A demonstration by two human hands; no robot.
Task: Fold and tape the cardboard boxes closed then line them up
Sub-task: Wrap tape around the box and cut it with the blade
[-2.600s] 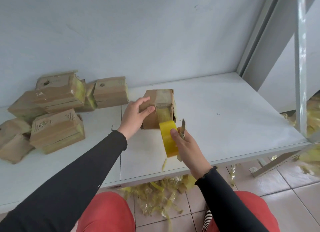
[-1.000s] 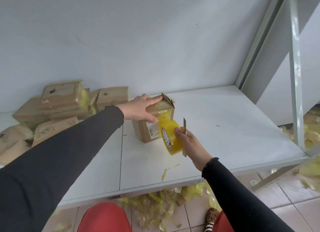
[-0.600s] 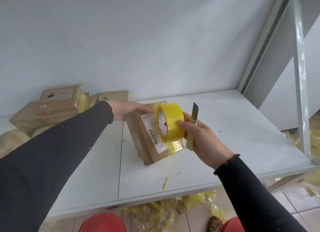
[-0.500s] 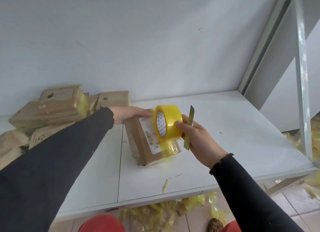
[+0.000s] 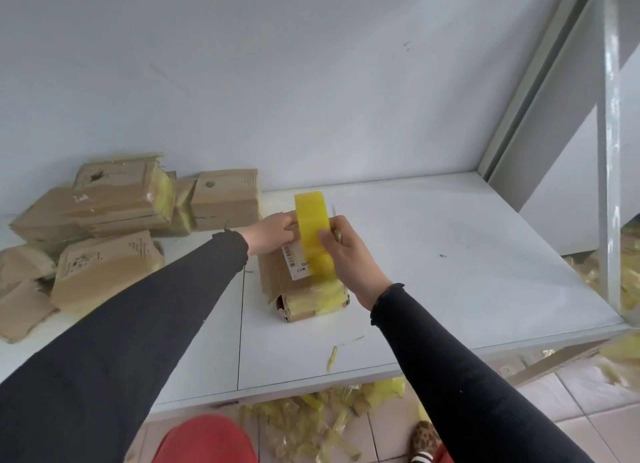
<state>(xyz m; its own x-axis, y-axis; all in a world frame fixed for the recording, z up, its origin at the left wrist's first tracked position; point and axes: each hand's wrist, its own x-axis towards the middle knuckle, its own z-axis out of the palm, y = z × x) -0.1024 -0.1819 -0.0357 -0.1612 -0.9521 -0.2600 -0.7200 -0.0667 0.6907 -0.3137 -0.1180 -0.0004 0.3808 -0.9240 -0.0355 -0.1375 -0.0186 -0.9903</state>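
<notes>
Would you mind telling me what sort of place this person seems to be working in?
Probably a small parcel-packing or storeroom corner: a white shelf-like worktop against a bare wall, taped cardboard boxes heaped at its left, and yellow tape scraps littering the tiled floor.

"M43" on box label (image 5: 297,263)
</notes>
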